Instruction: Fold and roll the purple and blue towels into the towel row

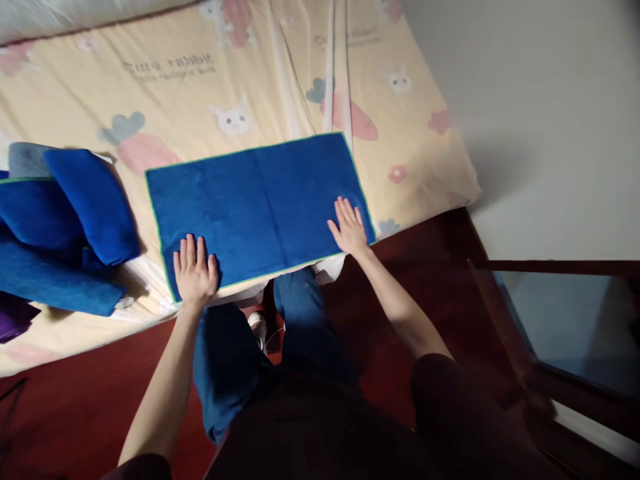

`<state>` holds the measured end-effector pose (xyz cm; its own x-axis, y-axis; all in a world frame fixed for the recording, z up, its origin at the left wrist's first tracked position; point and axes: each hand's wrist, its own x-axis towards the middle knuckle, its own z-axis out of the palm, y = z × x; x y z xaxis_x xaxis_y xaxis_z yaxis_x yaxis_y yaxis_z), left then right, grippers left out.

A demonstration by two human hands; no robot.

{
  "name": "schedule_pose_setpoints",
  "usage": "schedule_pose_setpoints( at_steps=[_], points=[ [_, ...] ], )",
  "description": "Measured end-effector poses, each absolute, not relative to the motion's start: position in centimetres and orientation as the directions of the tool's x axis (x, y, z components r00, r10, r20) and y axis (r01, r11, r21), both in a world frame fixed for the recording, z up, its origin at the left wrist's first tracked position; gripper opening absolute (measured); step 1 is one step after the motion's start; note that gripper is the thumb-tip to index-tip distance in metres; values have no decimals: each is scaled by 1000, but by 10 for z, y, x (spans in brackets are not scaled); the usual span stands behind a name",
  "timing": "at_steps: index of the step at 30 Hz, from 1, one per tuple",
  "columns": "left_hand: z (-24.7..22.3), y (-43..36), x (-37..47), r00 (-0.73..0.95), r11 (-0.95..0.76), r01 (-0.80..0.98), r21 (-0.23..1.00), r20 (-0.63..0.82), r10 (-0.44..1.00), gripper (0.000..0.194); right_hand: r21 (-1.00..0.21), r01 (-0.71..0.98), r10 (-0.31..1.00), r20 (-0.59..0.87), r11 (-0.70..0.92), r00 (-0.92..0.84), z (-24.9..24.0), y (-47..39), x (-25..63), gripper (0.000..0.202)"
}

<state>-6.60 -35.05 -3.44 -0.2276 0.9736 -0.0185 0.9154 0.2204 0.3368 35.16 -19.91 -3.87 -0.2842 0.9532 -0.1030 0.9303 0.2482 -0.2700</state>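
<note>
A blue towel (250,207) with a thin green edge lies spread flat near the front edge of the bed. Faint creases run across its middle. My left hand (195,270) rests palm down on the towel's near left corner, fingers stretched out. Toward the near right corner, my right hand (349,228) also lies flat on the cloth with the thumb spread. Neither hand grips anything.
To the left is a heap of folded blue cloths (90,207), with a grey one (29,160) and a purple one (17,317). The rabbit-print bed sheet (300,73) lies beneath everything. A pale wall (540,120) and a dark-framed glass panel (575,327) stand at the right.
</note>
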Motion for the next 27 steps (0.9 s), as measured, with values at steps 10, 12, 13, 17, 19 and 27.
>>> schedule_pose_setpoints(
  at_steps=[10, 12, 13, 17, 19, 27],
  points=[
    [-37, -381, -88, -315, 301, 906, 297, 0, 949, 78, -150, 972, 971, -133, 180, -200, -42, -193, 404, 79],
    [-39, -384, -90, -323, 302, 904, 303, 20, 946, 79, -135, 975, 974, -118, 176, -193, -45, -192, 405, 79],
    [-39, -384, -90, -328, 304, 901, 310, 25, 945, 80, -129, 977, 975, -116, 173, -188, -46, -193, 404, 79],
    [-28, -385, -95, -335, 321, 877, 358, -22, 942, 80, -135, 986, 969, -215, 98, -125, -36, -191, 397, 80],
    [-19, -397, -98, -327, 320, 865, 387, -48, 944, 79, -145, 989, 954, -297, -5, -39, -25, -191, 397, 82],
    [-46, -597, -38, -516, 465, 643, 608, -105, 850, 72, -657, 749, 991, 22, -83, 129, -17, -282, 381, 63]
  ],
)
